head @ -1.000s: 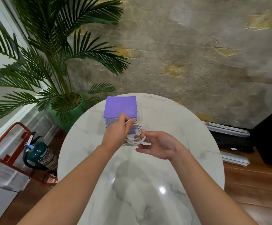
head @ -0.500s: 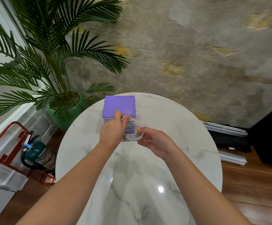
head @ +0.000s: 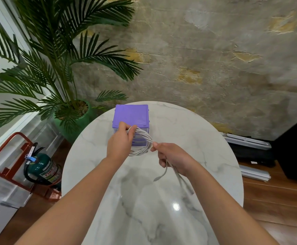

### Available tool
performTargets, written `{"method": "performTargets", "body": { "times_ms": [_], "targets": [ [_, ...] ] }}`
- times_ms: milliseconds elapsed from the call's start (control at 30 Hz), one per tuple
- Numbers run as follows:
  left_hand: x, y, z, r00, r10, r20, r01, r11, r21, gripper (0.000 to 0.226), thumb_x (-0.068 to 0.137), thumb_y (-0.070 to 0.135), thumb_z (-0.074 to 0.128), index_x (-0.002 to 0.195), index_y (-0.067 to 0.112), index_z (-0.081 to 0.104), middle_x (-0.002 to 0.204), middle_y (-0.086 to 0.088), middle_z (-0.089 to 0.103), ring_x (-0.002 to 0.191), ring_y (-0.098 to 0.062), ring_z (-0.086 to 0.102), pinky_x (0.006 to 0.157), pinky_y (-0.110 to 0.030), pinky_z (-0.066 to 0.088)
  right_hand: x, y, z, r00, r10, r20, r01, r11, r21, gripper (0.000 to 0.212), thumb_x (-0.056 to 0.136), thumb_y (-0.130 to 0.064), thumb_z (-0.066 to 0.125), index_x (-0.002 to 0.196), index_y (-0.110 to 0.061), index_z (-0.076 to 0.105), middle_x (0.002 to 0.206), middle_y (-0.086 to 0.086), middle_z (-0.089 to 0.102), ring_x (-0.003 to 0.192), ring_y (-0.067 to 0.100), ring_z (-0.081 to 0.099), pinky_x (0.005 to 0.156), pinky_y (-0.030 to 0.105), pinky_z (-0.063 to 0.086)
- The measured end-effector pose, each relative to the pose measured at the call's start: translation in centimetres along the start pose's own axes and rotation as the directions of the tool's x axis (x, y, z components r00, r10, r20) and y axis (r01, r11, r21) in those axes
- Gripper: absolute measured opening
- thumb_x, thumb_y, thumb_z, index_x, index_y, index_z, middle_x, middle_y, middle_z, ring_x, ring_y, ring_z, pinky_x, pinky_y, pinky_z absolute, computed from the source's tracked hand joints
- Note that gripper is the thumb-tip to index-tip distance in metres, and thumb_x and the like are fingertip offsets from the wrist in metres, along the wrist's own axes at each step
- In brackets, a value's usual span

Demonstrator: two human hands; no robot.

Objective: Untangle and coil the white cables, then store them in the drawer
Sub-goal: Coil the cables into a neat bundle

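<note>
I see my left hand (head: 120, 144) gripping the white cable coil (head: 141, 142) (before the purple drawer unit (head: 131, 114) at twelve o'clock); my right hand (head: 172, 158) pinches its tail.

**Both hands on the white cables above the marble table**

A round white marble-patterned table (head: 206, 174) carries a small purple plastic drawer unit (head: 131, 114) at its far edge. In front of it, the left hand (head: 120, 144) grips a coil of thin white cables (head: 143, 140), fingers curled through the loops. The right hand (head: 172, 159) pinches the coil's near side — two loose cable ends hang below its palm, over the tabletop. On the floor to the left stand a palm plant in a green pot (head: 76, 121) and a dark green fire extinguisher (head: 42, 167) beside a red metal frame (head: 11, 156). Behind the table — a rough concrete wall (head: 215, 59).
</note>
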State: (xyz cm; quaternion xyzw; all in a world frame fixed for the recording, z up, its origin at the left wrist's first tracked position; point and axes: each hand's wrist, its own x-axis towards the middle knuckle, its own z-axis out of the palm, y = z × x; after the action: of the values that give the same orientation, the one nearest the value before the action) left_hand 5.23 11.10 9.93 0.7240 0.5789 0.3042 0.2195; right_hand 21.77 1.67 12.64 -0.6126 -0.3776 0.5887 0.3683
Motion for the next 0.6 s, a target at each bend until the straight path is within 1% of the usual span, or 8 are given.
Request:
{"method": "performTargets", "body": {
  "times_ms": [67,100,167,233,300,367,467,600],
  "targets": [
    [0.1,0.2,0.1,0.989,-0.114,0.09,0.134,0.957,-0.259,0.03,0.1,0.041,0.045,0.093,0.012,0.048,0.07,0.0,0.061,0.061,-0.019,0.057,0.06,-0.034,0.046,0.1,0.3,-0.2,1.0,0.004,0.002,-0.004,0.998,-0.062,0.027,0.101,-0.034,0.047,0.096,-0.011,0.06,0.06,-0.002,0.034,0.049,0.018,0.043,0.054,0.025,0.04],
    [0.3,0.4,0.0,0.964,-0.186,0.188,0.25,0.874,-0.416,0.028,0.099,0.036,0.048,0.093,0.009,0.052,0.068,-0.001,0.062,0.054,-0.017,0.056,0.061,-0.033,0.046,0.2,0.4,-0.2,1.0,0.001,-0.012,-0.002,0.996,-0.085,0.026,0.101,-0.032,0.046,0.097,-0.011,0.06,0.061,-0.001,0.036,0.048,0.017,0.045,0.058,0.028,0.043],
    [0.6,0.5,-0.3,0.85,-0.258,0.459,0.517,0.575,-0.634,0.023,0.098,0.025,0.047,0.089,0.006,0.059,0.065,-0.005,0.06,0.045,-0.014,0.049,0.06,-0.03,0.047,0.6,0.5,-0.3,0.997,-0.011,-0.075,0.003,0.995,-0.1,0.021,0.1,-0.028,0.048,0.094,-0.012,0.06,0.064,0.0,0.038,0.048,0.015,0.046,0.065,0.033,0.045],
    [0.5,0.3,-0.9,0.718,-0.195,0.669,0.694,0.275,-0.665,0.024,0.094,0.018,0.042,0.081,0.006,0.058,0.058,-0.005,0.051,0.043,-0.014,0.041,0.056,-0.027,0.049,0.8,0.4,-0.3,0.989,-0.025,-0.147,0.005,0.991,-0.132,0.017,0.096,-0.027,0.053,0.089,-0.014,0.061,0.066,-0.002,0.042,0.054,0.012,0.043,0.062,0.028,0.042],
    [0.3,0.2,-1.0,0.656,-0.144,0.741,0.754,0.17,-0.634,0.024,0.093,0.021,0.039,0.077,0.009,0.053,0.054,-0.001,0.039,0.041,-0.012,0.03,0.05,-0.024,0.045,0.9,0.1,-0.3,0.976,-0.052,-0.21,0.009,0.98,-0.199,0.019,0.092,-0.034,0.059,0.085,-0.016,0.062,0.067,-0.008,0.047,0.059,0.008,0.043,0.059,0.023,0.036],
    [0.0,0.5,-0.6,0.651,-0.187,0.736,0.757,0.227,-0.612,0.025,0.096,0.029,0.046,0.08,0.013,0.055,0.051,0.004,0.032,0.039,-0.01,0.023,0.044,-0.021,0.037,1.0,0.3,-0.1,0.961,-0.096,-0.261,0.019,0.959,-0.283,0.031,0.087,-0.048,0.064,0.089,-0.016,0.062,0.071,-0.011,0.053,0.064,0.006,0.048,0.058,0.022,0.035],
    [-0.5,0.6,0.2,0.754,-0.245,0.609,0.636,0.503,-0.585,0.023,0.093,0.038,0.06,0.086,0.017,0.065,0.054,0.007,0.029,0.041,-0.008,0.023,0.043,-0.02,0.029,1.2,1.0,0.0,0.944,-0.116,-0.308,0.011,0.947,-0.322,0.042,0.082,-0.052,0.069,0.105,-0.018,0.058,0.084,-0.006,0.057,0.075,0.009,0.054,0.06,0.022,0.037],
    [-0.6,0.1,0.4,0.819,-0.235,0.523,0.535,0.644,-0.547,0.03,0.086,0.046,0.068,0.066,0.024,0.072,0.055,0.006,0.026,0.045,-0.012,0.027,0.052,-0.027,0.03,1.5,1.1,-0.6,0.948,-0.206,-0.242,0.093,0.909,-0.406,0.025,0.086,-0.041,0.069,0.099,-0.021,0.073,0.095,-0.004,0.071,0.085,0.011,0.061,0.069,0.023,0.041]
  ]
}}
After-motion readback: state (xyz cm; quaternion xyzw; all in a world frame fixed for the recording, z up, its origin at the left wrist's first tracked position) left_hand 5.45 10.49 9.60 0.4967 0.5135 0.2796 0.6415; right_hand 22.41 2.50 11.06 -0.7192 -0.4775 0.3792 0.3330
